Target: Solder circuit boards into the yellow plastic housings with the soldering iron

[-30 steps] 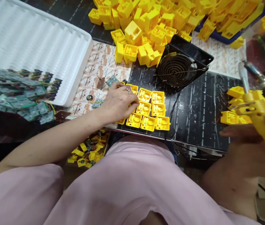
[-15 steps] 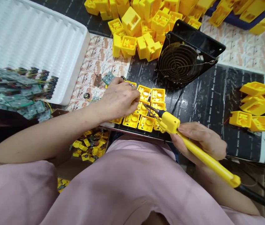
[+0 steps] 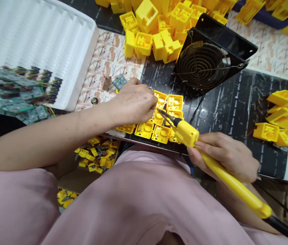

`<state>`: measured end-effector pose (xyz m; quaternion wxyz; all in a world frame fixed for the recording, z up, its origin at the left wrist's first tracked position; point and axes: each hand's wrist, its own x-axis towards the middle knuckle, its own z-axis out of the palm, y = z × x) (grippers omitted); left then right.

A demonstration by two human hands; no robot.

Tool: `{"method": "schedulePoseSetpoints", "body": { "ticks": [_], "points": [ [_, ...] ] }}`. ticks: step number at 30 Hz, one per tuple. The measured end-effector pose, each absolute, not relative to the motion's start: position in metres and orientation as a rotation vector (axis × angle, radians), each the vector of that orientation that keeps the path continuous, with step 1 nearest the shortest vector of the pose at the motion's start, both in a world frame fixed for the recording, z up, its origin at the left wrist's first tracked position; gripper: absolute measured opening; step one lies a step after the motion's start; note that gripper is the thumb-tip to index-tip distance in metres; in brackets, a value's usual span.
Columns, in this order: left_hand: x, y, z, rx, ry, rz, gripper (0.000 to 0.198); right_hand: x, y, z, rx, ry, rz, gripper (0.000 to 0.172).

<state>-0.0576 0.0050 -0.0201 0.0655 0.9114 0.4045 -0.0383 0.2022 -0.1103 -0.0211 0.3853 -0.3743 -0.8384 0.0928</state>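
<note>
My right hand is closed around the long yellow handle of a soldering iron with a black cable. Its dark tip reaches in among rows of small open yellow plastic housings near the table's front edge. Over the left part of these housings lies my left hand, its fingers bent and pinched together close to the iron's tip. What those fingertips hold, if anything, is hidden behind the hand. Some of the housings are covered by my left hand as well.
Behind the housings a black fan with a wire guard stands tilted. A heap of yellow cases lies at the back, more yellow cases at the right. Green circuit boards with wires rest on a white foam tray at left.
The whole view has shifted slightly. My left hand stays pinched over the housings, and the iron's tip remains close beside its fingers.
</note>
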Motion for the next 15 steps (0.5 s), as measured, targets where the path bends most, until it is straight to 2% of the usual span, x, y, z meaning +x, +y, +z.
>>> {"method": "schedulePoseSetpoints", "body": {
  "ticks": [6,12,15],
  "points": [
    [-0.055,0.005,-0.013,2.704,1.244,-0.179,0.025,0.204,-0.111,-0.026,-0.924,-2.112,0.252,0.024],
    [-0.056,0.006,-0.017,2.647,1.272,-0.128,0.022,0.200,-0.106,-0.033,-0.894,-2.128,0.179,0.022],
    [-0.059,0.008,-0.023,2.679,1.217,-0.036,0.019,0.202,-0.107,-0.028,-0.964,-2.116,0.265,0.020]
  ]
}}
